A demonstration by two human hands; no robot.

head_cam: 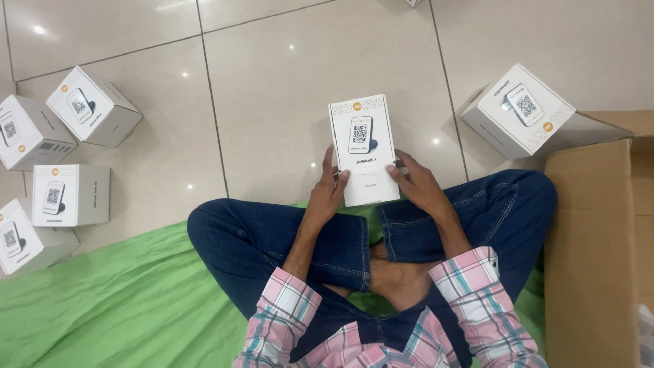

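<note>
I hold a white product box [363,146] with a picture of a small device on its top face, in front of my crossed legs. My left hand [329,192] grips its left lower edge, fingers along the side. My right hand [417,182] grips its right lower edge. The box rests low, at or just above the tiled floor [286,88]; I cannot tell whether it touches. I sit cross-legged in blue jeans and a pink plaid shirt.
Several identical white boxes [70,194] lie in a group on the floor at the far left. Another white box [518,109] sits at the upper right beside an open brown cardboard carton [589,252]. A green cloth [122,300] lies under me.
</note>
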